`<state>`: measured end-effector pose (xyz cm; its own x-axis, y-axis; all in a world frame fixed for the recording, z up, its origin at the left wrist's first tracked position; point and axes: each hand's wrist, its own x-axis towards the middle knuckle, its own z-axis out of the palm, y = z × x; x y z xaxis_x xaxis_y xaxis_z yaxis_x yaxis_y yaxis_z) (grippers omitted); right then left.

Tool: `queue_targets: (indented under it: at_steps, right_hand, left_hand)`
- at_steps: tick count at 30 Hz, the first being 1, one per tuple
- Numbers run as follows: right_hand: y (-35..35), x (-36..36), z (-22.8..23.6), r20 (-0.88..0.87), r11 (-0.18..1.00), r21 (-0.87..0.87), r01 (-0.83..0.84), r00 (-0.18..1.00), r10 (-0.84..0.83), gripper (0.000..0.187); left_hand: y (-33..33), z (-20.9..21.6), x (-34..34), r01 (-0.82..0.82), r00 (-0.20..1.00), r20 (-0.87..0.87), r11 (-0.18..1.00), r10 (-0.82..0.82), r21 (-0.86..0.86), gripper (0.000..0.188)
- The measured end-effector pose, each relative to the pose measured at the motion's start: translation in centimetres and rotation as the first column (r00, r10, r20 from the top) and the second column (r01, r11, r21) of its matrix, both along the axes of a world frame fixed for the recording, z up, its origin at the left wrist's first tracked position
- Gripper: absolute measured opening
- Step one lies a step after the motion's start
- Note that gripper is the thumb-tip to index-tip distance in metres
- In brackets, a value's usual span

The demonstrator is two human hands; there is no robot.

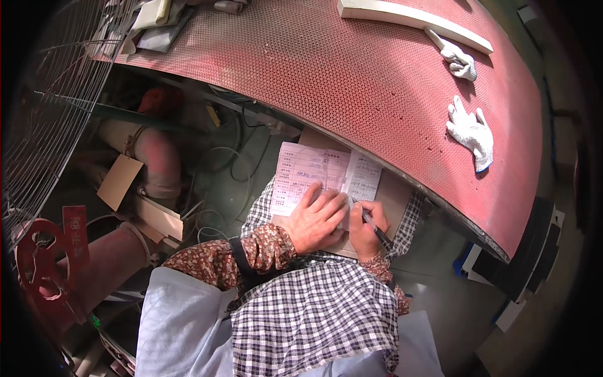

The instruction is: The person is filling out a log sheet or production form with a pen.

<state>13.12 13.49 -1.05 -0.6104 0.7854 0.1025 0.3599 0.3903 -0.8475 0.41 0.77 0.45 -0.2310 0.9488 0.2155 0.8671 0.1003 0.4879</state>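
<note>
On my lap, over a checked apron, lies a brown board with papers on it. A pink printed form with handwriting sits at the left, and a smaller written sheet is beside it. My left hand rests flat over the lower part of the papers, fingers extended. Closed around a dark pen, my right hand is against the small sheet's lower end. The pen's tip is hard to make out behind the fingers.
A red perforated table curves across the front. On it are two white work gloves, a long pale bar and folded cloths. At left stand a wire guard, a red wheel and pipes; dark sheets lean at right.
</note>
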Motion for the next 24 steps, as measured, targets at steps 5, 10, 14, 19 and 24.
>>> queue_targets:
  at_steps: [5,10,14,19,24]
  right_hand:
    - [-0.04,-0.02,-0.09,-0.018,1.0,0.002,-0.004,1.0,0.004,0.014]
    - [-0.01,0.0,-0.19,-0.015,1.0,0.01,-0.01,1.0,0.01,0.014]
    - [-0.05,-0.14,0.06,-0.007,1.0,0.003,-0.008,1.0,0.008,0.014]
    - [0.01,-0.1,-0.06,-0.006,1.0,0.013,-0.007,1.0,0.008,0.014]
    - [0.03,-0.05,-0.18,-0.006,1.0,0.016,-0.009,1.0,0.009,0.014]
  left_hand:
    - [-0.07,0.37,-0.21,0.008,1.0,0.0,1.0,-0.008,-0.017,0.057]
    - [-0.12,0.21,-0.22,0.009,1.0,-0.002,1.0,-0.009,-0.014,0.056]
    - [-0.11,0.05,-0.21,0.001,1.0,-0.008,1.0,-0.001,0.005,0.056]
    - [-0.05,-0.11,-0.13,-0.003,1.0,-0.011,1.0,0.003,0.014,0.056]
    - [0.0,-0.18,-0.08,-0.003,1.0,-0.008,1.0,0.003,0.017,0.055]
